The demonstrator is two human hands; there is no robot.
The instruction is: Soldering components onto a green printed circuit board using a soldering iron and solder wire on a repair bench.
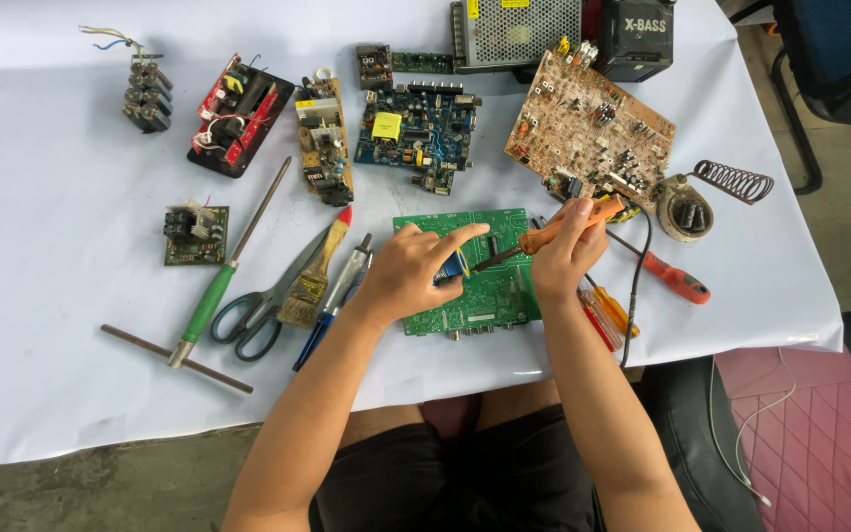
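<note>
— What's under your hands?

— A table [51,374] covered with a white sheet, creased in places. Below its near edge I see bare grey floor [100,488], and to my right a pink quilted cushion [810,414] and a dark chair [829,59].

— And your grip?

— My right hand [565,251] is closed around the orange handle of a soldering iron [544,236], its tip angled down to the green circuit board [470,271] lying flat at the table's near edge in front of me. My left hand [411,276] rests on that board, forefinger stretched toward the tip, thumb and fingers pinching something small and blue; I cannot tell what.

— What lies around?

— Left of the board: a pen-like tool [339,296], a paintbrush [317,276], scissors [263,305], a green-handled screwdriver [224,271]. Right: a red-handled screwdriver [667,276] and the coiled iron stand [711,192]. Farther back: a brown board [588,128], a blue board [416,128], a metal-mesh box [514,30].
</note>
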